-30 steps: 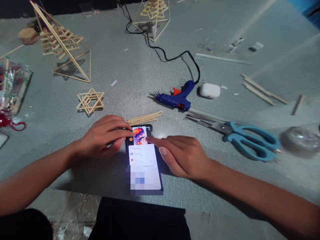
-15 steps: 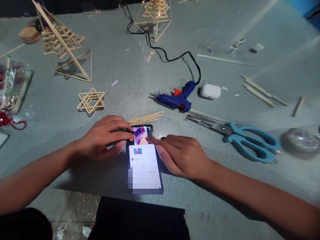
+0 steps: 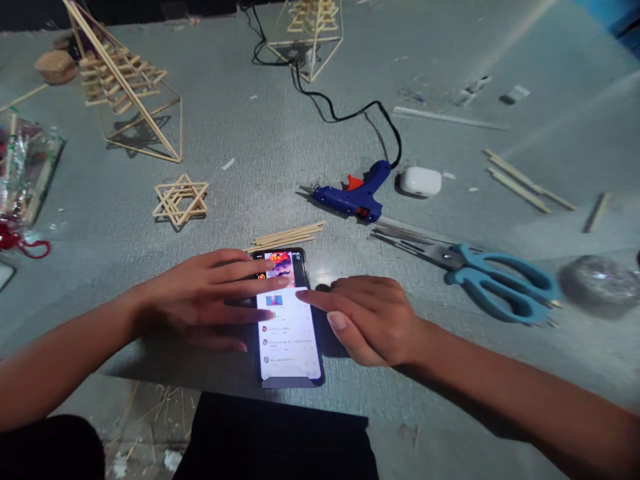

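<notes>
A smartphone (image 3: 293, 333) lies flat on the grey table near its front edge, its screen lit. My left hand (image 3: 210, 297) lies open over the phone's upper left part, fingers stretched across the screen. My right hand (image 3: 367, 317) rests at the phone's right side, its index finger extended and touching the screen, the other fingers curled under. Neither hand holds anything. A small bundle of wooden sticks (image 3: 287, 236) lies just beyond the phone's top edge.
A blue glue gun (image 3: 353, 195) with a black cord, a white earbud case (image 3: 421, 181) and teal-handled scissors (image 3: 480, 277) lie to the right. A flat stick star (image 3: 181, 201) and stick pyramids (image 3: 127, 87) stand at the back left. Loose sticks (image 3: 525, 181) lie far right.
My left hand has spread flat and slid right over the screen. My right index finger has moved down the screen a little, and the screen's content has scrolled.
</notes>
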The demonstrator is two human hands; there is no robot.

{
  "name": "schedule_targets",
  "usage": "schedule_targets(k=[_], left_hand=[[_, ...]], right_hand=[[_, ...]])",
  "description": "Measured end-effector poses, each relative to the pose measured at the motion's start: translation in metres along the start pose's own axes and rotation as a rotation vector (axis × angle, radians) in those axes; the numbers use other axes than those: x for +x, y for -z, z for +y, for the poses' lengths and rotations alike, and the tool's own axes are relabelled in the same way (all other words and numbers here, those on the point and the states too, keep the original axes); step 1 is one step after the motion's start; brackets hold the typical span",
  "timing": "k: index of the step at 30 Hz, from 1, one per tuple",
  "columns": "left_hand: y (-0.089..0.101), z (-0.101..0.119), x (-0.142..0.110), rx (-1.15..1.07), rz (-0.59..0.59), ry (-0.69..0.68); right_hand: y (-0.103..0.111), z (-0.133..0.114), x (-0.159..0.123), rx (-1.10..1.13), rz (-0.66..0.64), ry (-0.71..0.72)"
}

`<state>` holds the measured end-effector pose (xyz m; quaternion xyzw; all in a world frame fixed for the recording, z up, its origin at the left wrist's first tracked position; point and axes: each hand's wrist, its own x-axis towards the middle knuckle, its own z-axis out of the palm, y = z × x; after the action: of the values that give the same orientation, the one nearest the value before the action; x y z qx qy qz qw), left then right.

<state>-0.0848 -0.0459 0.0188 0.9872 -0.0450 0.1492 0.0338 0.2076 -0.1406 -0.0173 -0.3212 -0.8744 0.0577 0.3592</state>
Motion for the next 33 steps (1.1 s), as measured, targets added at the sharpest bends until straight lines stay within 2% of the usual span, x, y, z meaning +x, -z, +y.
schedule_targets(k=[4, 15, 17, 19, 22, 25, 29, 33], left_hand=[[0.001, -0.002, -0.002, 0.075, 0.006, 0.054], [-0.001, -0.004, -0.002, 0.133, 0.017, 0.034], [-0.001, -0.003, -0.002, 0.145, 0.081, 0.02], [0.0, -0.002, -0.003, 0.179, 0.197, 0.012], [0.005, 0.0, -0.007, 0.178, 0.311, 0.071], [0.011, 0.003, -0.011, 0.112, 0.267, 0.178], [0.014, 0.008, -0.009, 0.111, 0.258, 0.251], [0.013, 0.01, -0.008, 0.126, 0.176, 0.156]], right_hand=[[0.0, 0.0, 0.001, 0.0, 0.008, 0.026], [-0.001, 0.001, 0.002, -0.008, -0.002, 0.032], [-0.001, 0.001, 0.002, -0.003, 0.002, 0.034], [-0.001, 0.001, 0.002, 0.002, 0.003, 0.032], [-0.001, 0.001, 0.002, -0.002, -0.007, 0.029], [-0.001, 0.001, 0.003, 0.011, -0.013, 0.031], [0.0, 0.001, 0.004, 0.035, -0.026, 0.033], [0.0, 0.001, 0.005, 0.017, -0.044, 0.007]])
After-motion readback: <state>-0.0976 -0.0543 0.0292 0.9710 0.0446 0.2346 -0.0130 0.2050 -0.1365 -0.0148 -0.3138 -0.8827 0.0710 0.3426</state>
